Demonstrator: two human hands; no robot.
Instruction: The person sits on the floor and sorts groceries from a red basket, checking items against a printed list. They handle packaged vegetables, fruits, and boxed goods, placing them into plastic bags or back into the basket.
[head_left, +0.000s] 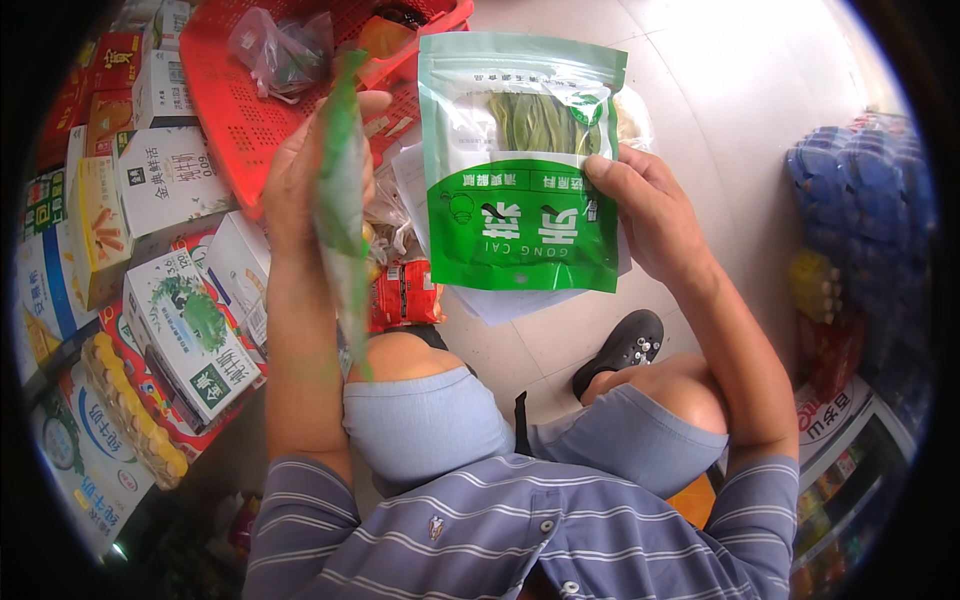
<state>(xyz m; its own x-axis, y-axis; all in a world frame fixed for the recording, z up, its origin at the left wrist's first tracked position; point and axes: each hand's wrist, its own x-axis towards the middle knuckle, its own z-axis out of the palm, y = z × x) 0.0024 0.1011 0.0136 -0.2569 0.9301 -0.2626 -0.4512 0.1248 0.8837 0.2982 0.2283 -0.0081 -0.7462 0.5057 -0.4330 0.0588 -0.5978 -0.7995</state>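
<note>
My right hand (652, 206) grips the right edge of a green and white zip-top food pouch (525, 225), thumb on its front. The pouch faces the camera upside down, with printing and a picture of green vegetable strips. In my left hand (300, 172) is a second green and white pouch (345, 202), turned nearly edge-on and blurred; most of the fingers are hidden behind it. The two pouches are apart, held above my knees. Behind the right-hand pouch, papers (487, 302) lie low down, partly covered.
Milk cartons (172, 176) and other boxed goods are stacked at left. A red plastic basket (217, 112) holding a plastic bag (285, 56) stands at upper left. A red packet (405, 296) lies near my left knee. Blue wrapped packs (855, 187) stand at right.
</note>
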